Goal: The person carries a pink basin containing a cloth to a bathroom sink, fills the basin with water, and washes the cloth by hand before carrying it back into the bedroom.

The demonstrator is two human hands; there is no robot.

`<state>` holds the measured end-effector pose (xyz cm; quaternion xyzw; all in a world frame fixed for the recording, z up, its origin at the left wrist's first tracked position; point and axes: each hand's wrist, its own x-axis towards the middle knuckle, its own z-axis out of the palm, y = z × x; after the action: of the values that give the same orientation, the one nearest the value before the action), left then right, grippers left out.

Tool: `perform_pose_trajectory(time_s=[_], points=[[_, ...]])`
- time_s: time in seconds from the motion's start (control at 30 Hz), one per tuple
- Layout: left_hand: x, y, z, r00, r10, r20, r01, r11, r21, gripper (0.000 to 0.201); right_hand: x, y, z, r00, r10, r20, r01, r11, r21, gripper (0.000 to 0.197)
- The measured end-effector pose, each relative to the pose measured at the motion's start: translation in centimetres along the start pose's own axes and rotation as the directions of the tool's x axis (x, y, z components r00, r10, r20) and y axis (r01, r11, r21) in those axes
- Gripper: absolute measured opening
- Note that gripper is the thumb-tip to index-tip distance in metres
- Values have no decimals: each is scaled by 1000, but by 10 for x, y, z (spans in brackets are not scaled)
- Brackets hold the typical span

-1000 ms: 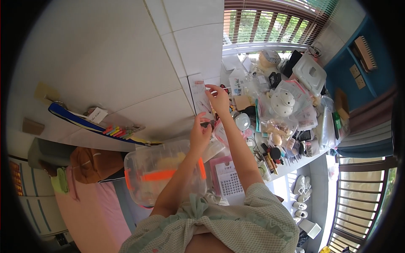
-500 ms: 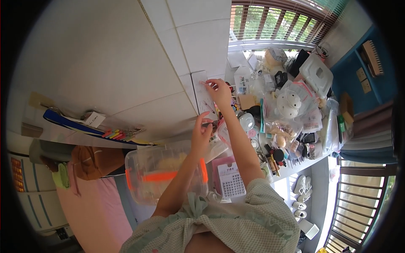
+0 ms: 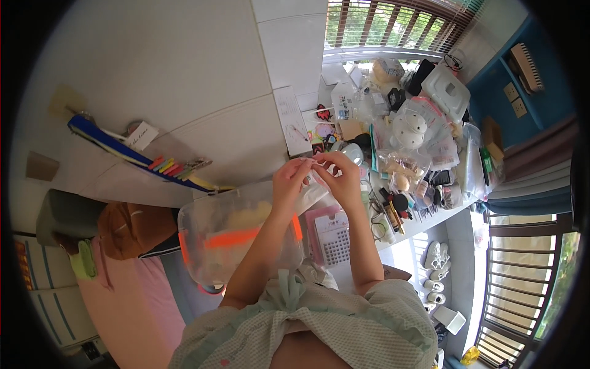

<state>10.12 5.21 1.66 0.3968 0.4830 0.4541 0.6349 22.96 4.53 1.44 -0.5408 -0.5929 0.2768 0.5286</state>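
Observation:
My left hand (image 3: pixel 289 186) and my right hand (image 3: pixel 342 179) meet in front of my chest, fingertips pinched together. What they hold between them is too small to make out; something pale shows at the fingertips. Just beyond them, a white card (image 3: pixel 291 120) with writing and a small drawing leans against the wall. Below my hands lies a white sheet with rows of dark dots (image 3: pixel 335 243). A clear storage box (image 3: pixel 203 270) with orange latches stands to the left of my left forearm.
Plastic bags, a white rounded container with star-shaped holes (image 3: pixel 410 129), a white lidded box (image 3: pixel 445 92) and makeup brushes crowd the table at right. A blue wall rack (image 3: pixel 114 144) holds coloured markers at left. White shoes (image 3: pixel 435 255) stand low at right.
My right hand has come away from the white card and down to my left hand. Both hands now touch at the fingertips. The view has shifted slightly.

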Motion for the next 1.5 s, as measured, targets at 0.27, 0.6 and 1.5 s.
perform_pose_trajectory(time_s=[0.27, 0.6, 1.5], points=[[-34, 0, -35, 999, -17, 45, 21, 996, -81, 22, -34, -24, 19, 997, -76, -27, 76, 997, -7, 18], [-63, 13, -92, 993, 112, 22, -109, 987, -117, 18, -49, -45, 69, 992, -107, 68, 98, 989, 113, 17], [-85, 81, -219, 639, 769, 14, -707, 581, 404, 27, -44, -124, 177, 906, 145, 397, -367, 734, 571, 12]])
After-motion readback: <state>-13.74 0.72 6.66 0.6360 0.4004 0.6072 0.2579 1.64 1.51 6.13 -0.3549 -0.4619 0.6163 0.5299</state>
